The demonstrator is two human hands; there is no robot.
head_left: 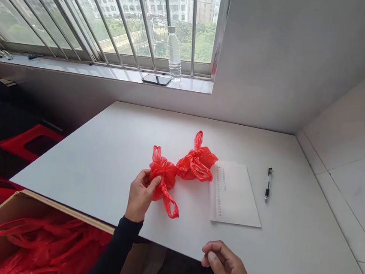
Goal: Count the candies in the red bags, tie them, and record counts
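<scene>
Two knotted red plastic bags lie on the white table (110, 147). My left hand (140, 195) is closed around the nearer bag (163, 178), whose loop handle trails toward me. The second tied bag (197, 162) sits just right of it, touching the edge of a white sheet of paper (235, 196) with a printed column. My right hand (226, 266) rests at the table's near edge, its fingers curled loosely with nothing visible in them.
A black pen (268, 185) lies right of the paper. A cardboard box (3, 219) with several red bags stands at lower left. On the windowsill are a water bottle (174, 54) and a phone (156, 79). A red stool (29, 139) stands left.
</scene>
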